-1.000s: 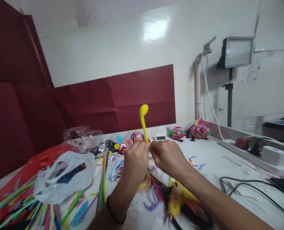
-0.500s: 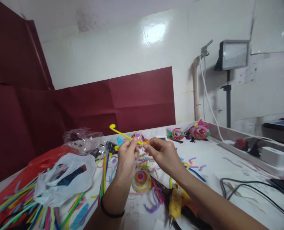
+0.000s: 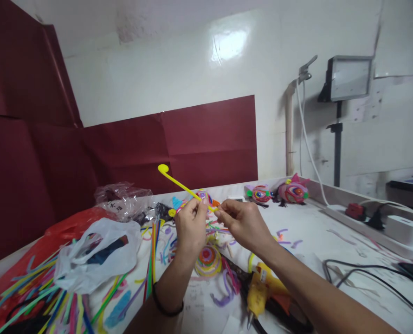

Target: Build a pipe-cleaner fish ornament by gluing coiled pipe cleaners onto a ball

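A yellow pipe cleaner [image 3: 178, 183], its far end wound into a small flat coil, slants up and left above the table. My left hand [image 3: 192, 222] pinches it along its lower part between thumb and fingers. At its near end, my right hand [image 3: 244, 225] closes its fingertips on the same pipe cleaner. Below the hands lies a round coiled piece [image 3: 208, 260] in orange, purple and yellow rings. Partly hidden behind my fingers is a colourful coiled figure [image 3: 205, 197].
Pipe cleaners [image 3: 67, 306] and a white plastic bag [image 3: 100, 260] lie left on a red bag [image 3: 76, 227]. A yellow glue gun [image 3: 258, 292] rests front right. Two coiled fish-like figures, one pink [image 3: 293, 190], stand at the back. A power strip [image 3: 370, 222] and black cable [image 3: 363, 266] are right.
The pipe cleaner's coiled end has risen a little and its stem slants more steeply. Both hands have shifted slightly right, still pinching it. The whole view has moved a little.
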`<action>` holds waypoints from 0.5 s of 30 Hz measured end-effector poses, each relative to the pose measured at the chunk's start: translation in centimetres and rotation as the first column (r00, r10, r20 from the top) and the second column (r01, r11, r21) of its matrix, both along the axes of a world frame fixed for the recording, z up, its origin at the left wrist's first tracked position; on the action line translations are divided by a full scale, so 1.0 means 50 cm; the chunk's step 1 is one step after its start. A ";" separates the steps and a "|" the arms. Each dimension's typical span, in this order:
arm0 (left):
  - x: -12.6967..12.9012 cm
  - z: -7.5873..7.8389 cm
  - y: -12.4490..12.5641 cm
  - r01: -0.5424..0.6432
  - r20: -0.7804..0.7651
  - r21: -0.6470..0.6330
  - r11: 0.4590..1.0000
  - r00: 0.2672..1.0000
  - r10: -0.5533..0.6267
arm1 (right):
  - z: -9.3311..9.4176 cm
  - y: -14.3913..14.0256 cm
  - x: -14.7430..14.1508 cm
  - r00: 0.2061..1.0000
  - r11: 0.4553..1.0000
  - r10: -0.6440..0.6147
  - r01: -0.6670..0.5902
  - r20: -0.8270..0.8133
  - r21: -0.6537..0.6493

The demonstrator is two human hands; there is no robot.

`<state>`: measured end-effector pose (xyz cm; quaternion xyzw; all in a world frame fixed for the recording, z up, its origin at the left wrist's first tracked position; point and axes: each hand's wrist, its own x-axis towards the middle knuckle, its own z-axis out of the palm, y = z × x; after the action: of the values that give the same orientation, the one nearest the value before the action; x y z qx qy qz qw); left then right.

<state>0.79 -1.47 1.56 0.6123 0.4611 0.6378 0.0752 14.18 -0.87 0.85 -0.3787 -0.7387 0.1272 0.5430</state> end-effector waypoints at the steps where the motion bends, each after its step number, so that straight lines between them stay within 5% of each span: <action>1: 0.001 0.002 -0.003 -0.031 -0.073 0.008 0.999 0.997 0.032 | 0.003 -0.002 0.002 0.999 1.000 -0.019 0.018 0.041 0.020; 10: 0.018 -0.020 -0.010 -0.090 -0.468 0.292 0.952 0.855 0.224 | 0.011 -0.019 0.003 0.846 0.951 -0.306 0.250 0.437 0.181; 15: 0.018 -0.021 -0.002 -0.058 -0.433 0.226 0.972 0.888 0.153 | 0.010 -0.020 0.004 0.796 0.934 -0.356 0.308 0.489 0.178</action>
<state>1.68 -1.55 0.50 0.7208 0.4301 0.5273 -0.1318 14.38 -1.87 1.36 -0.4976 -0.7834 -0.1090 0.3561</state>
